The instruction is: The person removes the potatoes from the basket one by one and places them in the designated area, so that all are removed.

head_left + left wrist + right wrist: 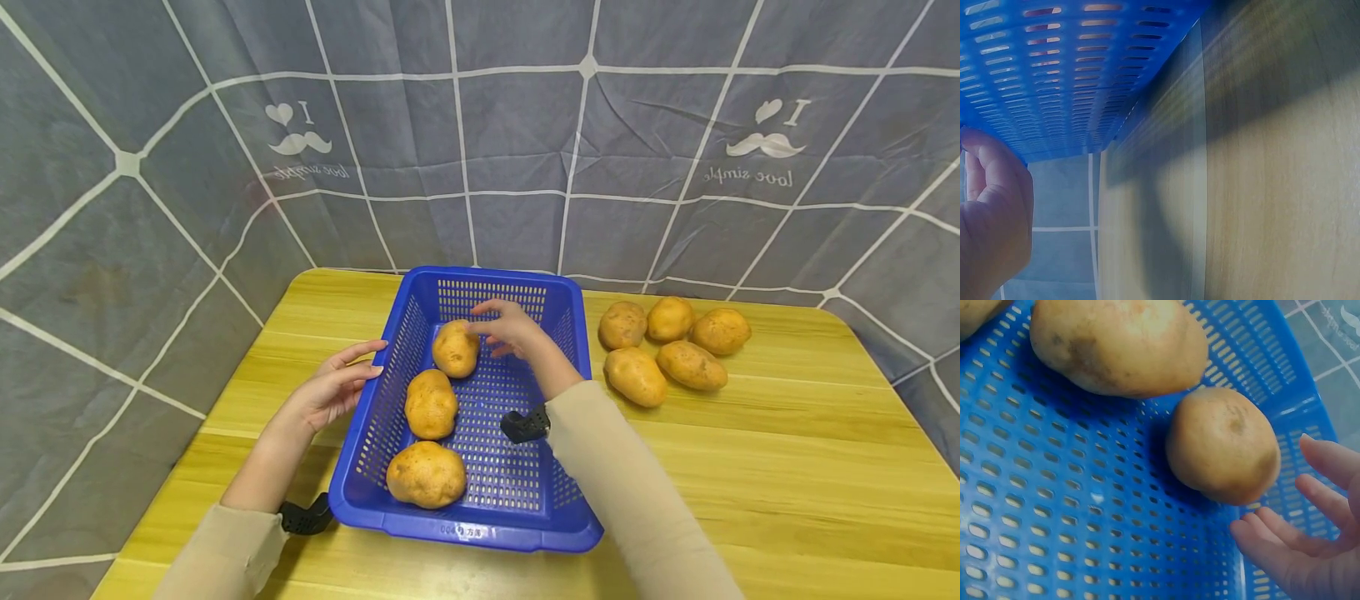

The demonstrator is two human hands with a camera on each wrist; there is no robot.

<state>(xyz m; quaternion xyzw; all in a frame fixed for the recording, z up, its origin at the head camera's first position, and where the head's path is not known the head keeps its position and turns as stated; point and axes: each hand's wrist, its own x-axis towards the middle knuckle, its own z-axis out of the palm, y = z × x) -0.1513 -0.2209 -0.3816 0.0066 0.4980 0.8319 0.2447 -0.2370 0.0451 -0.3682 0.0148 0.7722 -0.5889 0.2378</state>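
Note:
A blue plastic basket (495, 537) with slotted walls holds three potatoes in a column along its left side. My right hand (510, 329) is inside the basket, fingers spread, beside the far potato (455, 350). In the right wrist view, a small gap separates those fingers (1329, 503) from that potato (1224, 447). Behind it lie the middle potato (431, 405) and the near potato (426, 475). My left hand (341, 387) touches the basket's left rim with extended fingertips. The left wrist view shows this hand (994, 206) against the basket's outer wall (1054, 81), its fingertips partly cut off.
Several loose potatoes (692, 365) lie grouped on the wooden table (787, 467), right of the basket. A grey cloth (517, 167) with white grid lines hangs behind the table and along the left. Each wrist wears a black device (525, 425).

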